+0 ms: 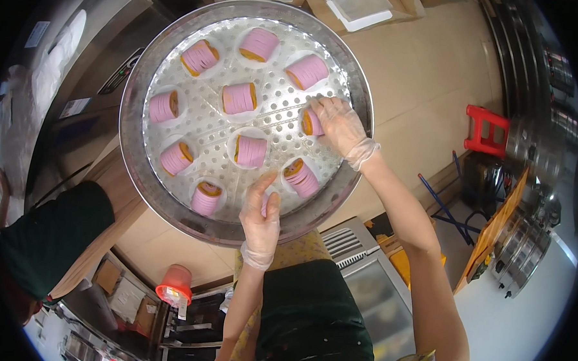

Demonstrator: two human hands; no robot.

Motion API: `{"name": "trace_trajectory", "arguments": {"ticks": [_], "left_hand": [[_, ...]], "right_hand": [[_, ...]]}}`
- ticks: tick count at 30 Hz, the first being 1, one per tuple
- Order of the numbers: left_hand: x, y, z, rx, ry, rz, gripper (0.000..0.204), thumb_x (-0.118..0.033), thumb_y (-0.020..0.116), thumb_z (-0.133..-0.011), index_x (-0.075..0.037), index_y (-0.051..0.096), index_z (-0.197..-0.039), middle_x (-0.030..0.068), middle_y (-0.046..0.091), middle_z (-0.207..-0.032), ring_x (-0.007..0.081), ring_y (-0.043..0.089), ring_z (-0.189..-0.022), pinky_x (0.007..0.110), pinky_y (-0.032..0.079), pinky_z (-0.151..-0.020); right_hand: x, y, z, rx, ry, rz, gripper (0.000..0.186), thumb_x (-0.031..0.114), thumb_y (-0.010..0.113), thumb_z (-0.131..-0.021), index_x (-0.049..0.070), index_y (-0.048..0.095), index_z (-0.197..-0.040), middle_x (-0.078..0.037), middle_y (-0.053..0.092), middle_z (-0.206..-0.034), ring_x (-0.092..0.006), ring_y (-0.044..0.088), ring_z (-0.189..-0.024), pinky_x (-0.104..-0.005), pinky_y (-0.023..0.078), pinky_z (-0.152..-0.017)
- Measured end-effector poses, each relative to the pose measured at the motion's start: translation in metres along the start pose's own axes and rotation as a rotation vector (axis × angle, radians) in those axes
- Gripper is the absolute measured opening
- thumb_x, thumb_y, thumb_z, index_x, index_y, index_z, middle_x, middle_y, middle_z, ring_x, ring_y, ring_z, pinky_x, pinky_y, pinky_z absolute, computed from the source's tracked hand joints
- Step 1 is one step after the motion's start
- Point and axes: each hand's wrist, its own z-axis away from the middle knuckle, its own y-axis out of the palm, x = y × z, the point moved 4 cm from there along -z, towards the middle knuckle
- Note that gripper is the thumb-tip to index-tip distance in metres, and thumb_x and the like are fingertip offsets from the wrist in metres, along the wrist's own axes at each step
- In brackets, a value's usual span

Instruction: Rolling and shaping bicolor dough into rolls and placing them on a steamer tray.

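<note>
A large round metal steamer tray (pixel 129 167) with a perforated bottom carries several pink rolls of sliced dough wrapped round an orange-brown core, such as this roll (pixel 240 98). Most lie on small round white papers. My right hand (pixel 340 128), in a clear plastic glove, curls its fingers over a roll (pixel 311 122) at the tray's right side, hiding part of it. At the near edge, my left hand (pixel 260 224), also gloved, has its thumb and fingers on either side of another roll (pixel 265 204). Only a sliver of that one shows.
Left of the tray stand a steel appliance (pixel 109 18) and another person's dark-clothed arm (pixel 57 241). A red stool (pixel 486 131), a blue-legged frame (pixel 452 210) and stacked metal steamers (pixel 521 252) are at the right. A red bucket (pixel 176 282) sits below, near left.
</note>
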Motion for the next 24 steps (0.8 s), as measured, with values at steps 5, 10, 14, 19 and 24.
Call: {"name": "trace_trajectory", "arguments": {"ticks": [5, 10, 14, 19, 24], "left_hand": [[0.008, -0.008, 0.007, -0.013, -0.08, 0.074, 0.034, 0.002, 0.056, -0.094, -0.001, 0.06, -0.127, 0.0114, 0.064, -0.126, 0.0199, 0.061, -0.114, 0.032, 0.048, -0.097], [0.014, -0.015, 0.008, -0.117, -0.047, 0.103, 0.033, 0.0, 0.061, -0.092, -0.004, 0.061, -0.125, 0.0132, 0.065, -0.121, 0.0246, 0.064, -0.107, 0.033, 0.052, -0.093], [0.007, 0.006, -0.001, 0.002, 0.156, -0.117, 0.04, 0.0, 0.065, -0.084, -0.003, 0.062, -0.123, 0.0158, 0.065, -0.12, 0.0325, 0.062, -0.112, 0.042, 0.048, -0.1], [0.011, 0.076, -0.024, 0.105, 0.368, -0.384, 0.04, -0.009, 0.063, -0.083, 0.0, 0.061, -0.122, 0.0194, 0.063, -0.126, 0.035, 0.057, -0.123, 0.049, 0.041, -0.108], [0.031, 0.127, -0.035, 0.405, 0.433, -0.707, 0.04, -0.018, 0.047, -0.093, 0.003, 0.061, -0.124, 0.0237, 0.054, -0.141, 0.0319, 0.047, -0.136, 0.05, 0.03, -0.116]], "right_hand": [[-0.005, -0.001, -0.004, -0.004, -0.077, 0.063, 0.07, 0.015, 0.086, -0.06, 0.003, 0.057, -0.123, -0.011, 0.059, -0.116, -0.0283, 0.057, -0.11, -0.0386, 0.046, -0.096], [-0.005, -0.008, -0.004, 0.072, -0.04, -0.134, 0.085, 0.013, 0.089, -0.056, 0.002, 0.052, -0.131, -0.016, 0.057, -0.123, -0.0347, 0.053, -0.119, -0.0419, 0.043, -0.105], [0.007, -0.013, 0.0, -0.004, -0.099, -0.173, 0.086, 0.013, 0.089, -0.057, 0.002, 0.049, -0.133, -0.017, 0.056, -0.126, -0.0363, 0.053, -0.118, -0.0428, 0.044, -0.104], [0.01, -0.009, -0.003, 0.002, -0.081, -0.171, 0.084, 0.006, 0.086, -0.059, 0.003, 0.049, -0.135, -0.018, 0.057, -0.125, -0.0382, 0.057, -0.114, -0.0434, 0.049, -0.099], [0.002, -0.001, -0.006, 0.112, -0.023, -0.238, 0.088, 0.008, 0.085, -0.062, 0.003, 0.046, -0.14, -0.017, 0.056, -0.127, -0.0385, 0.056, -0.115, -0.0428, 0.049, -0.099]]}}
